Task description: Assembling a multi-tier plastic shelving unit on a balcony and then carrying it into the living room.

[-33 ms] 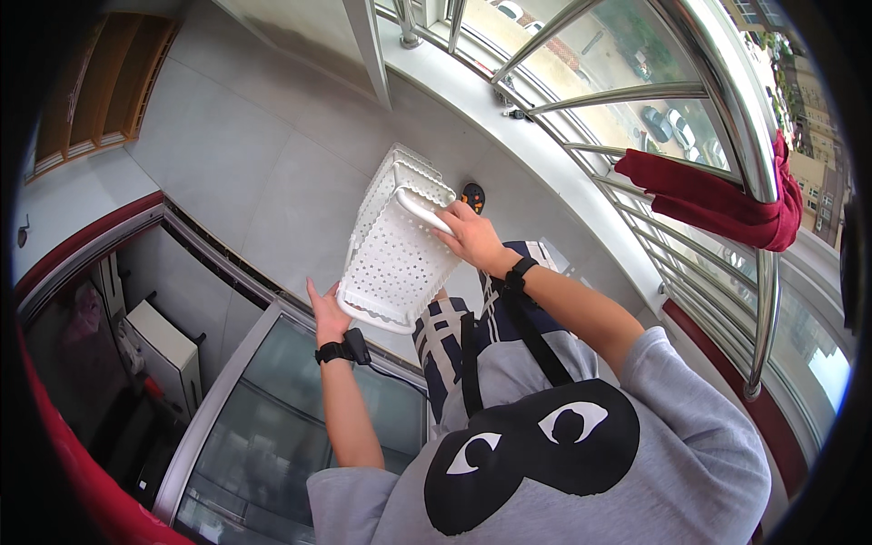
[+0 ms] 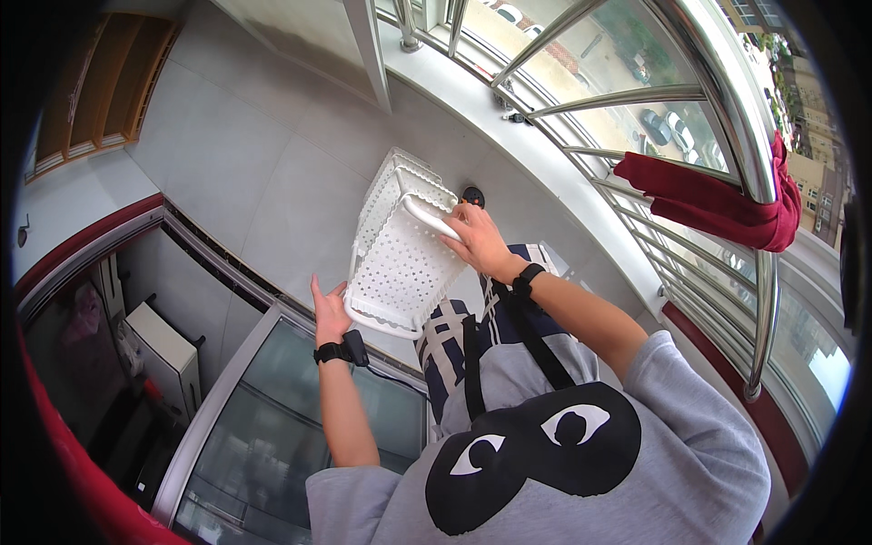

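A white plastic storage rack (image 2: 402,268) with perforated basket tiers and a rounded top frame stands in front of me, tilted in the view. My right hand (image 2: 477,241) is closed around the white rail along its right side. Beside its lower left corner is my left hand (image 2: 331,312), fingers stretched and thumb spread; whether its fingertips touch the rack I cannot tell. Both wrists wear black bands. The rack's lower tiers are partly hidden behind the top one.
A dark shoe (image 2: 472,196) lies behind the rack on the grey tiled floor (image 2: 263,163). Metal railings (image 2: 627,94) run along the windows at right, with a red cloth (image 2: 699,195) draped over them. A glass sliding door (image 2: 263,436) is at lower left, a brown shelf (image 2: 104,82) at far left.
The rack and my right hand have shifted slightly to the right and toward me. My left hand has hardly moved, and its fingers now show a little more beside the rack.
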Motion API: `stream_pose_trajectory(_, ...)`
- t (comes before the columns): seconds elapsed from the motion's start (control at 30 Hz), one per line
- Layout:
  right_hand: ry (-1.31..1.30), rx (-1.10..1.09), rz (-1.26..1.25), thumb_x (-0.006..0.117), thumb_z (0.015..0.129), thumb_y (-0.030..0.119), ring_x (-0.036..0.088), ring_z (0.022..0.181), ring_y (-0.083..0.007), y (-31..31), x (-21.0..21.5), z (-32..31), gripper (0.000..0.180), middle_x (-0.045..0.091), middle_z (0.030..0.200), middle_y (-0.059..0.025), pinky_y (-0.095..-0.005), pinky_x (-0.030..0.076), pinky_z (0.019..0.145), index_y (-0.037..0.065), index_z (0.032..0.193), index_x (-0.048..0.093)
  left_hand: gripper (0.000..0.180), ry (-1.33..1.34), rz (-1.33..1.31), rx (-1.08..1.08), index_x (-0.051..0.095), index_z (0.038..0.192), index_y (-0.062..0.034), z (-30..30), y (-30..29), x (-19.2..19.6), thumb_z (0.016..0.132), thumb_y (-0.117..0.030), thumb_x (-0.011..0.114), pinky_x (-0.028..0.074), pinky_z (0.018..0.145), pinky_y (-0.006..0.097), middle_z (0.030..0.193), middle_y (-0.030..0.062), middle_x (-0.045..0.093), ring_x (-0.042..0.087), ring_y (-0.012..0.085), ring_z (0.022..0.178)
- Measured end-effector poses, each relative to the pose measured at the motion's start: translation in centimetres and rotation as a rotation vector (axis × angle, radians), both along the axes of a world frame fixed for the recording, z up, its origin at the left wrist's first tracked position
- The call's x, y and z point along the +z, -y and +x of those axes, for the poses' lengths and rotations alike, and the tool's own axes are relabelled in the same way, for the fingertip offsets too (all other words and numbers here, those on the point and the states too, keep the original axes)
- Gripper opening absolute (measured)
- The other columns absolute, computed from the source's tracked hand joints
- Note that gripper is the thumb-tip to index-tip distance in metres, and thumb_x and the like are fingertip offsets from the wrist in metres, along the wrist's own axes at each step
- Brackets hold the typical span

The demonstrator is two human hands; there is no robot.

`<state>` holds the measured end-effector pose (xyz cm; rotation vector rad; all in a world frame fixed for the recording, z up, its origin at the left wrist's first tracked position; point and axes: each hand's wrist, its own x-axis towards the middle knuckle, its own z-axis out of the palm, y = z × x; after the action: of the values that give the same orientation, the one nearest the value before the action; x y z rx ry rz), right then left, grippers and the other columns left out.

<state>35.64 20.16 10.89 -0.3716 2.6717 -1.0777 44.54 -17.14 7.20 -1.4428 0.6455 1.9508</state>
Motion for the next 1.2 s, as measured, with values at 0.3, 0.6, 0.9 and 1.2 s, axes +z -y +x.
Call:
stream_pose_trajectory(0.3, 0.948, -0.555, -0.411, 0.046, 0.093, 0.056, 0.049, 0.122, -0.0282, -4.7, -2.0, -2.7, 0.074, 0.055, 0.127, -0.0219, -0.0368, 0.034, 0.105, -0.008, 0.129, 0.050, 0.030, -0.071, -0.389, -0.462, 0.064, 0.097, 0.0086, 3.4, -9.8, -4.4, 0.091, -0.019, 0.054, 0.050, 0.073, 0.033, 0.092, 0.0123, 0.067, 0.065, 0.0191, 0.081)
stream_pose_trajectory(0.6, 0.894, -0.179, -0.594, 0.059, 0.090, 0.020, 0.054, 0.114, -0.0201, -2.4, 3.0, -1.7, 0.056, 0.059, 0.119, -0.0102, -0.0307, 0.038, 0.100, 0.003, 0.140, 0.041, 0.028, -0.358, -0.760, -0.451, 0.059, 0.104, 0.0064, 2.6, -7.7, 4.9, 0.091, -0.017, 0.054, 0.045, 0.068, 0.026, 0.086, 0.0047, 0.060, 0.053, 0.0095, 0.075)
stream_pose_trajectory(0.9, 0.482, -0.115, -0.613, 0.052, 0.097, 0.030, 0.042, 0.129, -0.0219, 1.1, 12.9, -4.7, 0.054, 0.049, 0.135, -0.0112, -0.0363, 0.035, 0.106, 0.005, 0.142, 0.035, 0.021, -0.735, -1.363, -0.395, 0.052, 0.107, 0.0030, 12.4, -6.4, 21.2, 0.087, 0.002, 0.056, 0.048, 0.065, 0.024, 0.079, 0.0068, 0.061, 0.058, 0.0103, 0.071)
stream_pose_trajectory(1.2, 0.509, 0.062, -1.489, 0.035, 0.091, 0.071, 0.058, 0.096, -0.0208, 20.7, 29.8, -23.3, 0.079, 0.062, 0.103, -0.0103, -0.0357, 0.044, 0.091, -0.001, 0.120, 0.050, 0.018, -0.739, -1.750, -0.813, 0.054, 0.103, 0.0009, 19.5, -0.4, 18.1, 0.088, -0.008, 0.056, 0.041, 0.087, 0.046, 0.104, 0.0189, 0.058, 0.051, 0.0377, 0.102)
